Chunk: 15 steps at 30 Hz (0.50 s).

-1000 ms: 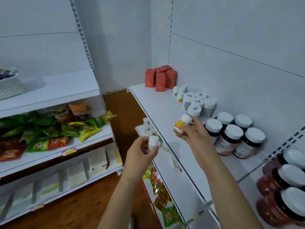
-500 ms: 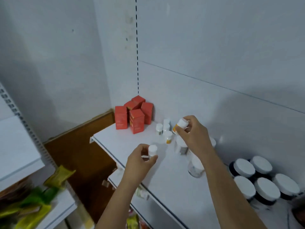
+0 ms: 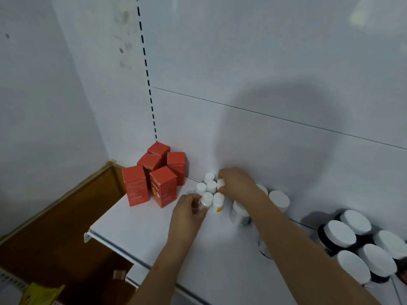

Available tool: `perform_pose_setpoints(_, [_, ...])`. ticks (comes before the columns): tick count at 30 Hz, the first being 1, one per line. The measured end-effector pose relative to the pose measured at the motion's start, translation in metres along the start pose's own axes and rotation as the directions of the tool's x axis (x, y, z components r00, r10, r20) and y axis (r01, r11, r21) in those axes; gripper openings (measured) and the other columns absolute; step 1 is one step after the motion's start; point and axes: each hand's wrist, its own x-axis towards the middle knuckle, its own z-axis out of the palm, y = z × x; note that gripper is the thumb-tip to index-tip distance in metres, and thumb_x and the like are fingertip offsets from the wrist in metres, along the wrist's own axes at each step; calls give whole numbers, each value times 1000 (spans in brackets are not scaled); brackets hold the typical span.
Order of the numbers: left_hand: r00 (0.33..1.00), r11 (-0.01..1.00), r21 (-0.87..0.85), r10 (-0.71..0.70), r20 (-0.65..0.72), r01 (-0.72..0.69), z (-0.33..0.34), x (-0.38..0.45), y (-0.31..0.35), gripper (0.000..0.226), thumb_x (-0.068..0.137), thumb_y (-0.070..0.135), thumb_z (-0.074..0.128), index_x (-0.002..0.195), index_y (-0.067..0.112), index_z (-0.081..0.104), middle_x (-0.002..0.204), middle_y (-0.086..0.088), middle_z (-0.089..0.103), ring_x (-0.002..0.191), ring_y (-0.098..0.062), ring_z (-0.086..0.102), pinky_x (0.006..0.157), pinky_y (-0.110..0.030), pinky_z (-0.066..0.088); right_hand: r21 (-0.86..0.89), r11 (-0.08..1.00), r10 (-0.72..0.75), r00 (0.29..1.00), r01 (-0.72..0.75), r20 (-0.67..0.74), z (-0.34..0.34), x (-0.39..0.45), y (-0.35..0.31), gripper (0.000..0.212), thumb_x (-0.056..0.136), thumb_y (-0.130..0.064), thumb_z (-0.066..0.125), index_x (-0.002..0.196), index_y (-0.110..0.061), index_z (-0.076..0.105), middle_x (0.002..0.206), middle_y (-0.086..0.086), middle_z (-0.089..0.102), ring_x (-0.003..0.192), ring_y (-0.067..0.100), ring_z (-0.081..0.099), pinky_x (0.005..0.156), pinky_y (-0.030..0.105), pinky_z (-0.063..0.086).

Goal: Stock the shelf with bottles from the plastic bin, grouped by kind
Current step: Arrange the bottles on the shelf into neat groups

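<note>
- Left hand [image 3: 187, 213], fingers curled, grips a small white-capped plastic bottle [image 3: 206, 200] at the front of a cluster on the white metal shelf [image 3: 136, 225]; whether its base touches the shelf cannot be told.
- Right hand [image 3: 236, 183] reaches from the right, fingers curled round a second small white-capped bottle [image 3: 221, 183] at the right edge of the same cluster, near the back panel.
- Cluster of small bottles: three more white caps [image 3: 209, 182] stand upright between the two hands, touching or nearly touching one another; one bottle with an orange-and-yellow label [image 3: 218, 202] stands just beside the left-hand bottle.
- Red cardboard boxes [image 3: 154, 177], five in all, stand upright in the shelf's far left corner, just left of the small bottles.
- Medium clear bottles with wide white caps [image 3: 279, 199] stand right of the cluster, partly hidden behind the right forearm; their contents cannot be made out.
- Dark jars with broad white lids [image 3: 356, 243], grouped closely, occupy the right end of the shelf; what they hold is not visible.
- Lower shelf edge [image 3: 141, 276] shows beneath the upper shelf, and a yellow-green packet [image 3: 41, 293] lies at the lower left corner.
- Brown wooden floor [image 3: 55, 238] shows to the left of the shelf.
- Plastic bin does not appear in the head view.
</note>
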Motion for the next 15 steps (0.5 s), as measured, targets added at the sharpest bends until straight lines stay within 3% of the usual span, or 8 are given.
perform_pose_setpoints(2, [1000, 999, 33, 8, 3, -8, 3, 5, -4, 22, 80, 18, 78, 98, 20, 65, 97, 5, 60, 83, -1, 60, 72, -7, 43, -30, 999, 23, 996, -20, 83, 1, 6, -2, 21, 91, -16, 57, 109, -9, 65, 114, 11, 65, 104, 28, 61, 82, 27, 43])
perform_pose_setpoints(7, [999, 999, 38, 23, 30, -24, 5, 11, -8, 25, 77, 17, 79, 95, 23, 63, 96, 7, 59, 84, -4, 59, 76, -23, 50, 16, 1000, 11, 994, -12, 111, -3, 2, 6, 23, 88, -18, 62, 110, -10, 65, 109, 8, 65, 96, 24, 59, 71, 24, 36])
perform_pose_setpoints(9, [999, 1000, 17, 19, 30, -19, 4, 8, -4, 26, 78, 17, 79, 96, 24, 61, 97, 9, 58, 85, -4, 59, 77, -22, 49, 56, 998, 5, 997, -10, 83, -6, -3, 10, 25, 88, -18, 61, 112, -9, 63, 111, 9, 64, 93, 22, 57, 70, 25, 37])
perform_pose_setpoints(12, [1000, 1000, -18, 9, -5, -9, 0, -1, 9, 25, 83, 18, 75, 100, 26, 58, 101, 12, 55, 89, -4, 60, 76, -23, 51, 184, 982, 33, 999, -37, 21, -16, -15, 12, 33, 91, -23, 61, 122, -11, 60, 116, 9, 60, 98, 26, 62, 79, 32, 53])
perform_pose_setpoints(15, [996, 999, -27, 45, -75, -47, -11, -9, 30, 24, 87, 23, 70, 108, 25, 58, 104, 15, 54, 94, 1, 57, 78, -20, 50, 316, 949, 38, 995, -7, -92, -35, -39, 8, 32, 94, -31, 60, 122, -16, 60, 113, 6, 62, 95, 21, 63, 81, 39, 57])
